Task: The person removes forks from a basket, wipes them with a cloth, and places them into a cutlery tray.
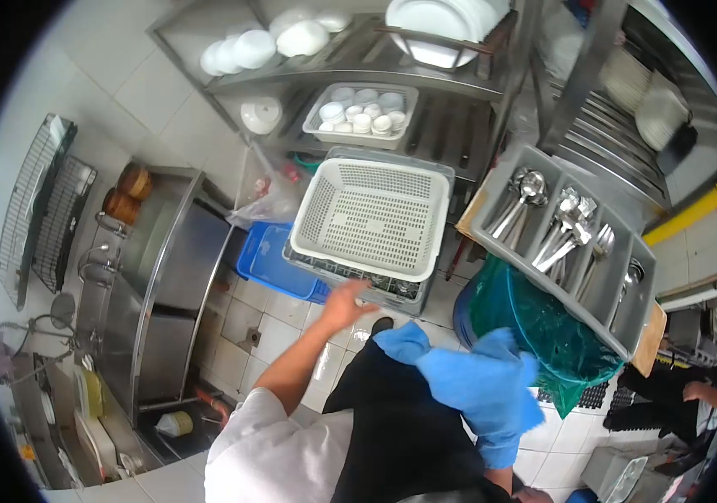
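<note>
My left hand (348,306) is bare, its fingers spread by the front edge of a grey crate (413,306). A white perforated basket (371,220) rests on that crate and looks empty; glassware shows below its front rim. Around my right hand (497,427) a blue cloth (467,369) is bunched, hiding the fingers; blue material reaches the wrist. A grey cutlery tray (526,267) to the right holds spoons and forks in separate compartments.
Green-lined bin (535,323) stands under the cutlery tray. Blue container (279,258) lies left of the crate. White cups fill a tray (405,138) on the rack; plates (442,25) sit above. Steel sink unit (166,277) stands left. Another person's hand (698,392) shows far right.
</note>
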`<state>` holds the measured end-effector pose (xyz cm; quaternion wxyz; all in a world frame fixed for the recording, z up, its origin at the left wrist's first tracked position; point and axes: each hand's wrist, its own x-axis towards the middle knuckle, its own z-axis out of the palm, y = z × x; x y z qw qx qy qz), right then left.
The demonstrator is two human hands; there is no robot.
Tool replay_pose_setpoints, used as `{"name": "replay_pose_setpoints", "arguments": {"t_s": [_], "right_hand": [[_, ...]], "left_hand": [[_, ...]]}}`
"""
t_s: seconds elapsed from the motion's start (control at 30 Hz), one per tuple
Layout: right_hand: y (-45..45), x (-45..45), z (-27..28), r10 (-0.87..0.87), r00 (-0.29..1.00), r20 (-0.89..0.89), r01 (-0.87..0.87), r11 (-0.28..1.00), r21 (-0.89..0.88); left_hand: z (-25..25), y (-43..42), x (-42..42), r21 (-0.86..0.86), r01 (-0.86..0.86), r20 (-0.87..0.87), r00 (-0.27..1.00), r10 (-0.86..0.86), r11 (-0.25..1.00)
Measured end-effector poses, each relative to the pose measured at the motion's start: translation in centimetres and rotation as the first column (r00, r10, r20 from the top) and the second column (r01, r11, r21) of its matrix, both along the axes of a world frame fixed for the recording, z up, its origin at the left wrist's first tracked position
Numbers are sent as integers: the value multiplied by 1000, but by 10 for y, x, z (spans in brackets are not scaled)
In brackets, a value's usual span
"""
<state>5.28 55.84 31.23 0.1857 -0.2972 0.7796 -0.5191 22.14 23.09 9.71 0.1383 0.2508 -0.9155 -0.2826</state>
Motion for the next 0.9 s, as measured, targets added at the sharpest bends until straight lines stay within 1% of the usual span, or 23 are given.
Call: {"name": "replay_pose_setpoints", "arguments": {"t_s": [0.03,0.1,0.13,0.17,0.2,0.23,0.27,0.3,0.33,0.4,0.43,0.47,0.53,0.57,0.6,0.67,0.73,0.8,0.87,0.9], "right_hand": [[-14,0,2,38,999,-4,-38,999,7],[-42,2,6,104,995,-14,-103,994,19],[-55,3,8,132,991,-18,-131,991,28],[-69,5,12,148,989,-29,-147,989,33],[-81,6,13,169,985,-37,-168,985,45],[-91,8,15,176,984,-41,-174,984,49],[-103,10,17,182,982,-41,-180,982,58],[-115,12,18,186,982,-41,-183,981,65],[-125,16,18,185,982,-36,-182,980,78],[-144,25,17,183,983,-17,-180,978,105],[-154,28,18,183,983,-7,-181,977,115],[-161,32,18,183,983,7,-182,975,130],[-177,33,21,178,984,16,-179,972,151],[-185,31,21,178,984,18,-178,971,158],[-193,28,22,179,984,15,-179,970,166],[-213,21,24,193,981,9,-192,966,173],[-230,20,23,214,977,14,-213,961,174],[-245,23,19,245,969,25,-246,954,169],[-252,27,16,267,963,40,-270,949,164],[-253,29,15,288,957,42,-291,942,168]], "left_hand": [[4,-29,5,-84,-17,62,998,22,996],[28,-71,9,-229,-77,261,956,138,970],[14,-96,18,-222,-95,248,957,151,970],[-10,-125,26,-399,-69,343,914,219,914],[-31,-149,31,-559,-17,421,855,301,829],[-43,-164,34,-560,-32,412,857,311,828],[-55,-175,40,-564,8,443,847,295,825],[-55,-184,42,-565,48,476,835,278,823],[-56,-192,42,-560,36,473,834,284,828],[-58,-200,42,-538,79,444,873,203,839],[-53,-204,44,-527,54,342,927,153,848],[-45,-207,50,-519,51,345,926,155,853],[-17,-211,53,-543,-66,33,994,100,837],[0,-209,59,-530,-62,22,996,86,845],[5,-206,65,-530,-57,20,997,79,846],[6,-198,81,-524,-81,-43,997,68,848],[-7,-171,83,-428,-74,3,997,83,901],[-33,-141,73,-252,84,237,971,-23,964],[-37,-113,60,-302,210,139,975,-175,930],[-35,-109,54,-308,206,138,976,-171,929]]}}
